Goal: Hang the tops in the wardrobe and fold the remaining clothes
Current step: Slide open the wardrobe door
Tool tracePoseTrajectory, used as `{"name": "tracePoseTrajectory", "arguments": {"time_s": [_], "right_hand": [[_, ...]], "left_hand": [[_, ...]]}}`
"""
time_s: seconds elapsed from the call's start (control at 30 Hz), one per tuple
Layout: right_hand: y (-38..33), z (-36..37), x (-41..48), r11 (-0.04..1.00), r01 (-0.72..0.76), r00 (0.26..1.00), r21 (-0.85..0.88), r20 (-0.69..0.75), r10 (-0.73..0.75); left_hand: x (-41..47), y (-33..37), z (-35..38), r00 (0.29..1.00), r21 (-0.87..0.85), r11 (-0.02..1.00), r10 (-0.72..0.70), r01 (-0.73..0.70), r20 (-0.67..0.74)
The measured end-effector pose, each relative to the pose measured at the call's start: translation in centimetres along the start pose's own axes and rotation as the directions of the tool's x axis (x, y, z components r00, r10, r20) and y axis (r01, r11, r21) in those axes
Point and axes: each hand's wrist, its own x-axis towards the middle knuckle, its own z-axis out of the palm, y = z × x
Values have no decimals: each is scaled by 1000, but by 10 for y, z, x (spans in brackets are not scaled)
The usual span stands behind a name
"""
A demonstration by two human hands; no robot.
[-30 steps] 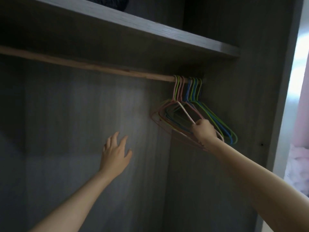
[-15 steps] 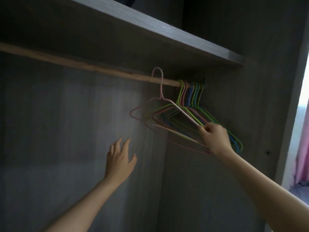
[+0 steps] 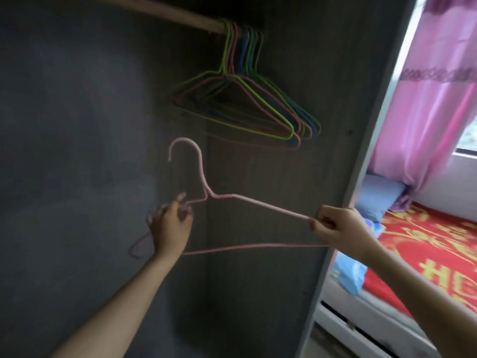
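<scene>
Inside the wardrobe (image 3: 77, 125), dim light.

- Pink hanger (image 3: 258, 202): held in the air in front of the dark back panel, hook up, below the rail (image 3: 180, 14) and apart from it. It sits lower than the hanging bunch and a little to its left.
- Right hand (image 3: 338, 226): closed tight, pinching the right end of the hanger's upper wire. The bottom wire runs in behind this hand.
- Left hand (image 3: 170, 226): fingers loosely curled round the left shoulder wire just beside the neck, one fingertip raised. The hanger's left corner shows below the wrist.
- Bunch of hangers (image 3: 247, 107): green, pink and blue wire, crowded at the right end of the rail, near the side panel.
- Right of the wardrobe: pink curtain (image 3: 433, 86), a bed with a red patterned cover (image 3: 426, 254), a blue pillow (image 3: 379, 197) and a blue plastic bag (image 3: 348, 275) at the bed's near edge.
</scene>
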Motion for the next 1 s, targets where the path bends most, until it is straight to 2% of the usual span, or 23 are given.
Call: {"name": "tracePoseTrajectory", "arguments": {"time_s": [0.1, 0.2, 0.33, 0.53, 0.67, 0.8, 0.83, 1.0], "right_hand": [[22, 0, -47, 987, -120, 992, -110, 38, 124], [48, -18, -98, 938, -280, 956, -204, 26, 291], [71, -57, -181, 871, -415, 904, -261, -11, 428], [96, -124, -305, 758, -539, 837, -368, -131, 531], [106, -164, -375, 694, -608, 791, -386, -215, 573], [114, -214, -449, 634, -673, 736, -381, -258, 627], [117, -216, -457, 644, -666, 743, -377, -260, 616], [137, -251, -513, 583, -711, 692, -392, -245, 679]], "left_hand": [[-53, -4, 23, 972, -168, 986, 37, 3, 234], [-96, 16, 43, 900, -315, 939, 11, 141, 436], [-143, 57, 53, 795, -445, 880, 148, 165, 588], [-225, 141, 36, 744, -600, 792, 334, 111, 579], [-280, 188, 33, 705, -644, 737, 345, 206, 620], [-355, 251, 39, 685, -686, 693, 390, 221, 615], [-365, 258, 39, 684, -695, 687, 403, 214, 608], [-435, 317, 50, 620, -749, 642, 524, 164, 584]]}}
